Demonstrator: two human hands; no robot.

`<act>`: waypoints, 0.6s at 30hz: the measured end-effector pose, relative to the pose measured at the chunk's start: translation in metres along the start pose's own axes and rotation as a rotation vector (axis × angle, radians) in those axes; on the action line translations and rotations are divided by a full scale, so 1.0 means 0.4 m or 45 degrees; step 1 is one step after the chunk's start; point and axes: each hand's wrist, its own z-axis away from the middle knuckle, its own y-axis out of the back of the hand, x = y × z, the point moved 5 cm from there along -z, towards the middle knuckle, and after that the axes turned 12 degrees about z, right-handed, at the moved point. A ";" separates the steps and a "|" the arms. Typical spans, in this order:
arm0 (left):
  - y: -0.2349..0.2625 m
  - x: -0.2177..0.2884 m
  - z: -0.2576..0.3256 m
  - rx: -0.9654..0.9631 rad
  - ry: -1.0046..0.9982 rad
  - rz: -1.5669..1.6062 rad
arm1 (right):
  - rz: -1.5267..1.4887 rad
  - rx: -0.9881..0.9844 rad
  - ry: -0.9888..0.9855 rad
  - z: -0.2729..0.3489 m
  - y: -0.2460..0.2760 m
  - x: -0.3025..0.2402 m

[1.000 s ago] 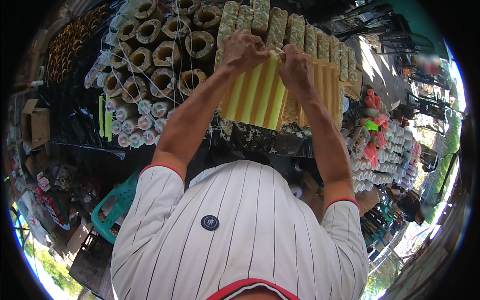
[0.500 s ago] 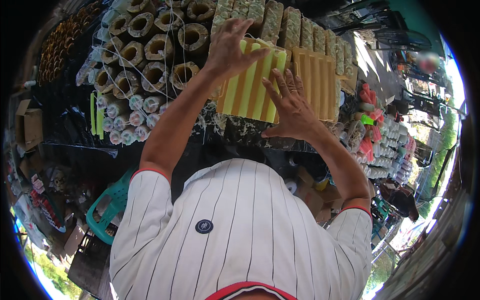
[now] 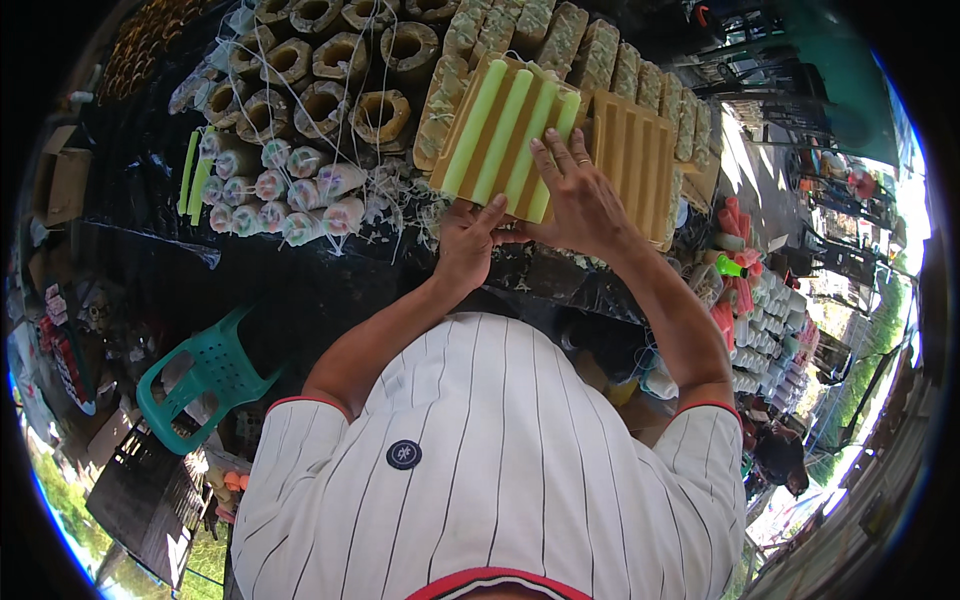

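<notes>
The green rods (image 3: pixel 505 130) are hemmed in. Ring stacks (image 3: pixel 330 80) crowd their left and a ribbed board (image 3: pixel 635 160) their right.

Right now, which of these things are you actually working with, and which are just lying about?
In hand:
left hand
right hand
grooved tray of pale green sticks

Lying about:
second grooved tray
ring-shaped rolls
green plastic chair
cardboard box
</notes>
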 end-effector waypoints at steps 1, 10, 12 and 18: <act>0.001 -0.002 0.003 -0.015 -0.010 -0.001 | -0.008 0.001 0.001 0.006 0.001 0.001; 0.033 -0.015 -0.010 -0.015 -0.056 -0.088 | -0.014 -0.054 0.059 0.021 -0.015 0.018; 0.028 -0.014 -0.014 -0.024 -0.067 -0.064 | 0.003 -0.035 0.066 0.023 -0.021 0.025; 0.036 -0.028 -0.007 0.137 -0.057 -0.041 | -0.028 0.159 -0.018 0.065 -0.035 -0.011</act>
